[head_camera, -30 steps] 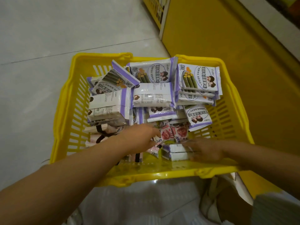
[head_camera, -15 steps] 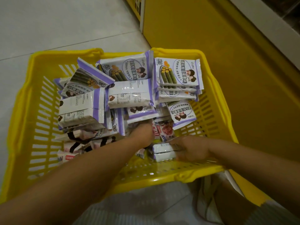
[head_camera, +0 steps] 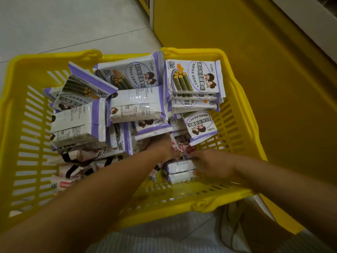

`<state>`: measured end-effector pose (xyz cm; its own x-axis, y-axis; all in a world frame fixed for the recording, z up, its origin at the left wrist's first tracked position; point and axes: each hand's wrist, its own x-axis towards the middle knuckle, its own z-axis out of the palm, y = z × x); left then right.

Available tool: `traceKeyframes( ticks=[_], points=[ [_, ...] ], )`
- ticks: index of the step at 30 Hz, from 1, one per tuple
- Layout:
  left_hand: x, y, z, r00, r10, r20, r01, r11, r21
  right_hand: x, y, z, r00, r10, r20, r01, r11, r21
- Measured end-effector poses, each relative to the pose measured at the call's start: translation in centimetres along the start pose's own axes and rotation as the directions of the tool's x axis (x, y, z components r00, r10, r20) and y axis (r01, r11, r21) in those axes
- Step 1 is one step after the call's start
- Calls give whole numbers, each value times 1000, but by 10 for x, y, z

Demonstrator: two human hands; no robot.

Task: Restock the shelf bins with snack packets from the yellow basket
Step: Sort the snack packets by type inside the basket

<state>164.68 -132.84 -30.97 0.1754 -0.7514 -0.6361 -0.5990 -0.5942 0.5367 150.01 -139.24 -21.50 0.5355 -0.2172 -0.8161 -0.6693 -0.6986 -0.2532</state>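
Pale floor tiles (head_camera: 73,24) fill the upper left, and a yellow shelf base (head_camera: 255,70) runs down the right. The shelf bins themselves are out of view. The yellow basket (head_camera: 27,125) sits on the floor just beside that base, heaped with snack packets.

Purple-and-white packets (head_camera: 138,105) make up most of the heap, lying flat, tilted and overlapping toward the far side. Pink packets (head_camera: 76,168) lie lower, by the near left wall.

This looks like the gathering step: nothing has left the basket, and both arms reach over its near rim. The left hand (head_camera: 164,147) is pushed in under the edge of the purple-and-white heap. Its fingers are buried there, so I cannot tell whether they are spread or closed on anything. The right hand (head_camera: 213,166) is at the right end of a small stack of two packets (head_camera: 179,169) near the front wall. It seems to pinch that stack, thumb above and fingers beneath.

Next, I judge, the stack must be lifted straight up and carried to a bin. That calls for a firm hold, since glossy wrappers slide on one another.

A red-printed packet (head_camera: 184,146) lies touching the stack's far side and could be dragged along. The overhanging packets above the left hand may tumble when it comes out.
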Motion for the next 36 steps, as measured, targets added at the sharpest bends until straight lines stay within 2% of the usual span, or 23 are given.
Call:
traceKeyframes(
  ticks=[5,10,13,15,19,22,25,29,32,36],
  points=[
    [1,-5,-2,998,57,40,-57,998,-3,3,4,2,998,69,3,-69,997,-32],
    [-8,-6,-13,985,60,164,-63,998,17,12,4,0,996,88,27,-86,995,-47],
    [-11,-5,-31,964,-6,267,-35,988,149,14,1,-2,995,77,60,-71,993,-96],
    [-13,-4,-35,965,-7,262,-59,968,245,14,-1,-3,995,70,76,-61,992,-109],
    [-19,1,-14,975,198,99,-213,961,174,11,-5,-4,995,48,90,-30,980,-195],
    [-16,5,-9,921,356,160,-389,863,322,8,-6,-4,994,38,102,-13,971,-238],
    [-12,5,-13,892,394,222,-452,798,399,7,-5,-4,993,30,115,-3,974,-226],
    [-9,12,-18,887,387,252,-454,831,321,7,-4,-4,993,20,119,7,975,-223],
    [-6,26,-16,909,348,228,-400,882,250,7,-3,-2,993,17,116,9,976,-219],
    [-4,31,-9,927,288,240,-354,884,305,6,0,0,996,-5,88,20,986,-168]
  ],
)
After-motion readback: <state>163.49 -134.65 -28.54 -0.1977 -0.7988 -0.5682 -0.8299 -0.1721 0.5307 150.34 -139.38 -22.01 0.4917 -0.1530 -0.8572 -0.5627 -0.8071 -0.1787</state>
